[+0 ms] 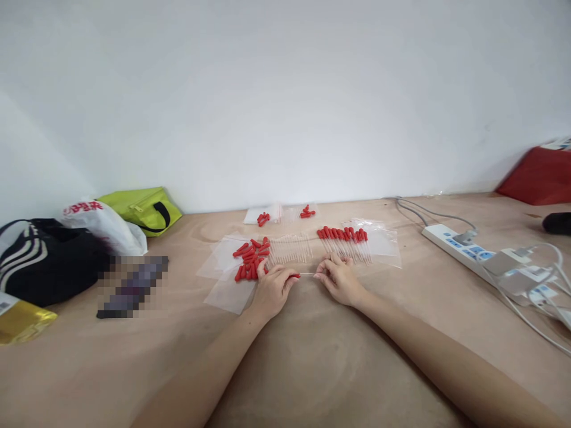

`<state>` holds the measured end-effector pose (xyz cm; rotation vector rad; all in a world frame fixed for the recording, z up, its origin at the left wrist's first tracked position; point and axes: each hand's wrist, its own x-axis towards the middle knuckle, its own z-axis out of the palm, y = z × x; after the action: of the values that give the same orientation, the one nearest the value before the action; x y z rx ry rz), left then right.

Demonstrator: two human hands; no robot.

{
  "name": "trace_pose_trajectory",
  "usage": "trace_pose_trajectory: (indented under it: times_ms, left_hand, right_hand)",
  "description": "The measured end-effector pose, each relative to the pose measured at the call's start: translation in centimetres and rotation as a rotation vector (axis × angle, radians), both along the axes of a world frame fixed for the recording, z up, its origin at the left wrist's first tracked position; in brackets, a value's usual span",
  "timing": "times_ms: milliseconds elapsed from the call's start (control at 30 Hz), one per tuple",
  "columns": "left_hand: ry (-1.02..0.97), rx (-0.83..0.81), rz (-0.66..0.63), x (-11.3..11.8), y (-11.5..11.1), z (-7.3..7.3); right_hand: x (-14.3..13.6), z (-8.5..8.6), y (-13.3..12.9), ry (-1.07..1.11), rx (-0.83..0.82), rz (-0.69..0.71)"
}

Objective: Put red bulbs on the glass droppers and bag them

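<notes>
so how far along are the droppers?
Done: a row of capped droppers lies on a clear bag, right of centre. In hand: left hand pinches a red cap, right hand holds the thin glass tube. Left: a pile of loose red caps and a row of bare tubes.

A green pouch [141,208], white bag [104,226] and black bag [47,258] sit left; a power strip [479,255] and red box [537,176] right.
</notes>
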<state>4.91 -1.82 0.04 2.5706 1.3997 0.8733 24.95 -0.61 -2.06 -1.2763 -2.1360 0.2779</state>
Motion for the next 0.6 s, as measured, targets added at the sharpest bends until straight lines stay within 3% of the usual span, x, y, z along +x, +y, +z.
trace_pose_trajectory:
  times_ms: [367,600]
  left_hand:
    - [-0.061,-0.108,-0.034,-0.03,0.08,0.24]
    - [-0.038,-0.157,-0.074,-0.19,0.31,-0.06]
  right_hand:
    - [0.41,0.10,0.17,0.000,-0.063,0.228]
    - [0.23,0.09,0.13,-0.005,-0.066,0.211]
